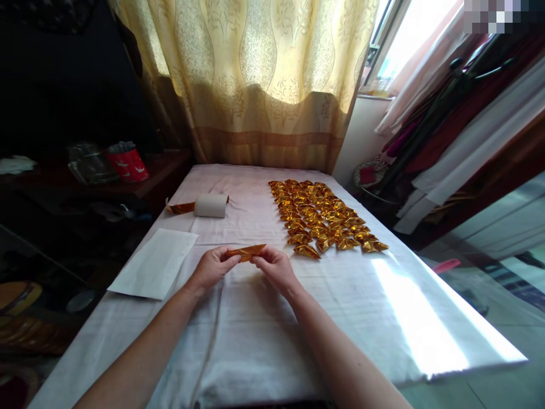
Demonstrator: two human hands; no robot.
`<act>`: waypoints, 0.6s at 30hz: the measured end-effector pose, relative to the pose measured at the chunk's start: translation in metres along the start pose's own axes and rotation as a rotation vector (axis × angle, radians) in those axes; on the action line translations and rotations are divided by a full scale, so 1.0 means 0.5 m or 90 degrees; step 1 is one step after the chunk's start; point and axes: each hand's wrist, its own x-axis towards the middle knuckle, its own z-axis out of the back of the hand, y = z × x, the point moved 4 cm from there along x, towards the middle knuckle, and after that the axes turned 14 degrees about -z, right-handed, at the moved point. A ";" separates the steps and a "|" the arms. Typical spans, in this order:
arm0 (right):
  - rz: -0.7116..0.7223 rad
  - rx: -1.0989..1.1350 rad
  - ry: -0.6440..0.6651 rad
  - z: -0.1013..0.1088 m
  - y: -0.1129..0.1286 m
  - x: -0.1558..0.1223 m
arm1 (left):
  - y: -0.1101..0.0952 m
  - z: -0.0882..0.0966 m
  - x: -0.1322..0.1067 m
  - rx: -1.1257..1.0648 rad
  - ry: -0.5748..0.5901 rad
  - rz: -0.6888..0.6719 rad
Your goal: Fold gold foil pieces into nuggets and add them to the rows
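A folded piece of gold foil paper [247,251] is held level between my two hands, above the white cloth [255,346]. My left hand [214,266] pinches its left end between thumb and fingers. At the other end my right hand [276,266] grips it the same way, and the paper's pointed right tip sticks up past the fingers. Rows of folded gold paper ingots [315,216] lie to the right, beyond my right hand. The undersides of both hands' fingers are partly hidden.
Left of my hands lies a white paper sheet [155,264]. Behind it, a pale cardboard tube [210,205] rests on a strip of gold paper [181,208]. A curtain [272,74] hangs at the far edge. Clothes [464,125] hang at the right, and a red container [128,162] stands at the left.
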 end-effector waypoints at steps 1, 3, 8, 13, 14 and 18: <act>-0.006 0.024 -0.003 0.000 0.001 -0.003 | -0.003 -0.002 0.001 -0.015 -0.004 0.003; -0.018 0.063 -0.013 0.001 0.002 -0.009 | -0.007 -0.008 0.002 -0.036 -0.015 0.012; -0.050 0.118 -0.016 -0.001 0.001 -0.014 | -0.001 -0.029 0.001 -0.057 -0.042 0.039; -0.067 0.105 0.017 -0.003 0.000 -0.011 | 0.001 -0.037 0.004 -0.058 -0.045 0.063; -0.073 0.089 0.013 0.000 -0.001 -0.009 | -0.001 -0.037 0.006 -0.058 -0.040 0.068; -0.089 0.056 -0.034 0.028 -0.007 -0.001 | -0.007 -0.032 0.016 -0.048 -0.005 0.090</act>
